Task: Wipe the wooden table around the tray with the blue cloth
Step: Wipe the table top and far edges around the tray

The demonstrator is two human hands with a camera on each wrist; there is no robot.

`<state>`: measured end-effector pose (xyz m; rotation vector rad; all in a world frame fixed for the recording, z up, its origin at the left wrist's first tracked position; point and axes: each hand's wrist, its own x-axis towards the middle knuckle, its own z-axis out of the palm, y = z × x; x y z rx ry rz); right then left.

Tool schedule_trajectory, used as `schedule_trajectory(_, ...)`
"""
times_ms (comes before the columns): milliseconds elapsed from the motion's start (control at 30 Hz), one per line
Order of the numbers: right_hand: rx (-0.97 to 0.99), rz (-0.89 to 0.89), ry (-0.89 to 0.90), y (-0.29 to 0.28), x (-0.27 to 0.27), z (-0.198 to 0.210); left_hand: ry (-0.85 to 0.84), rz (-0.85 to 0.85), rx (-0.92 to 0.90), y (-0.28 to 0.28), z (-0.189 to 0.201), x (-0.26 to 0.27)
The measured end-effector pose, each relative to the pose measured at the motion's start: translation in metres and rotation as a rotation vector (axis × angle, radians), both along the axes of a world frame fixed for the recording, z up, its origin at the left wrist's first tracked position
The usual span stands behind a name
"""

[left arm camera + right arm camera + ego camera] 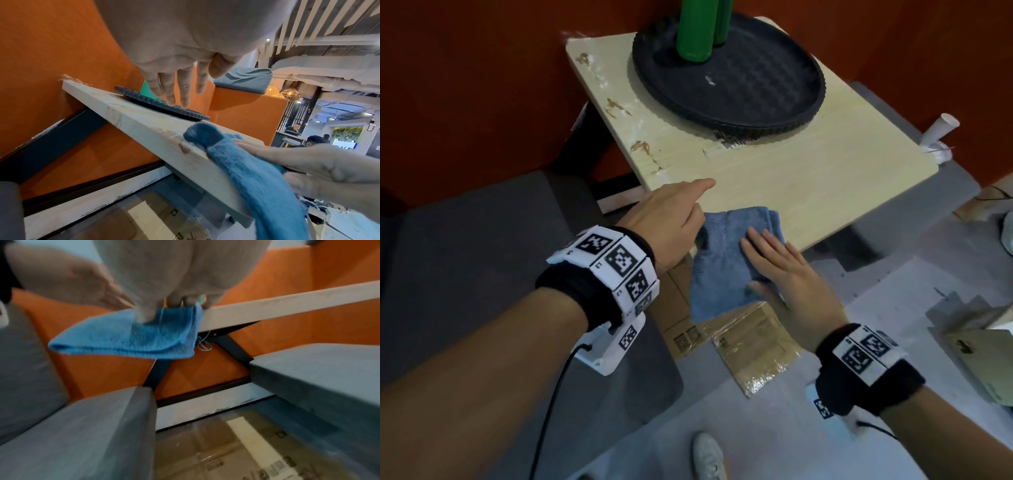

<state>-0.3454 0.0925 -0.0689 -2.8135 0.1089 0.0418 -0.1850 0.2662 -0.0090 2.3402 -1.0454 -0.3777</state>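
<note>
A folded blue cloth (722, 260) lies on the near corner of the light wooden table (825, 171) and hangs over its front edge. My right hand (774, 260) presses flat on the cloth with straight fingers, the thumb against the hanging part (133, 337). My left hand (688, 209) hovers just left of the cloth, index finger stretched out, holding nothing; in the left wrist view its fingers (174, 91) hang straight above the table. The round black tray (804, 116) sits at the back. Brown smears (643, 147) run along the table's left edge.
Two green bottles (695, 31) stand on the tray. A white paper cup (941, 130) lies past the table's right edge. Grey seats (465, 257) flank the table, an orange wall stands behind it. Wrapped cardboard (750, 346) lies on the floor below.
</note>
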Motion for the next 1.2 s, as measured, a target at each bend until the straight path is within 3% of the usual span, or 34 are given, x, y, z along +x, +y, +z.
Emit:
schedule_trajectory(100, 0.012, -0.123, -0.039, 0.025, -0.001, -0.012, -0.068, -0.032, -0.018, -0.002, -0.007, -0.008)
schedule_trajectory(233, -0.251, -0.173, -0.066, 0.061, -0.002, -0.015, -0.156, -0.073, 0.013, 0.003, -0.011, -0.029)
schedule_trajectory(333, -0.309, -0.202, -0.017, 0.064, 0.0, -0.003, -0.268, -0.093, 0.05, 0.005, -0.012, -0.075)
schedule_trajectory(400, -0.273, -0.265, 0.026, 0.071, 0.002, 0.0, -0.241, -0.064, 0.055, 0.001, -0.021, -0.108)
schedule_trajectory(500, -0.252, -0.27, 0.003, 0.076, 0.006, 0.005, -0.06, 0.116, 0.058, -0.003, -0.03, -0.13)
schedule_trajectory(633, -0.137, -0.161, -0.088, 0.039, 0.007, 0.025, 0.068, 0.243, 0.046, -0.004, -0.032, -0.134)
schedule_trajectory(733, 0.007, -0.229, -0.172, 0.008, 0.013, 0.029, 0.119, 0.321, 0.003, -0.016, -0.031, -0.131)
schedule_trajectory(867, -0.107, -0.287, -0.174, -0.029, 0.023, 0.015, 0.215, 0.481, 0.028, -0.043, -0.028, -0.119)
schedule_trajectory(967, -0.057, -0.319, -0.119, -0.044, 0.027, 0.005, 0.277, 0.586, 0.074, -0.063, -0.033, -0.115)
schedule_trajectory(1200, -0.112, -0.277, -0.008, -0.085, 0.049, -0.006, 0.153, 0.634, 0.26, -0.084, -0.049, -0.109)
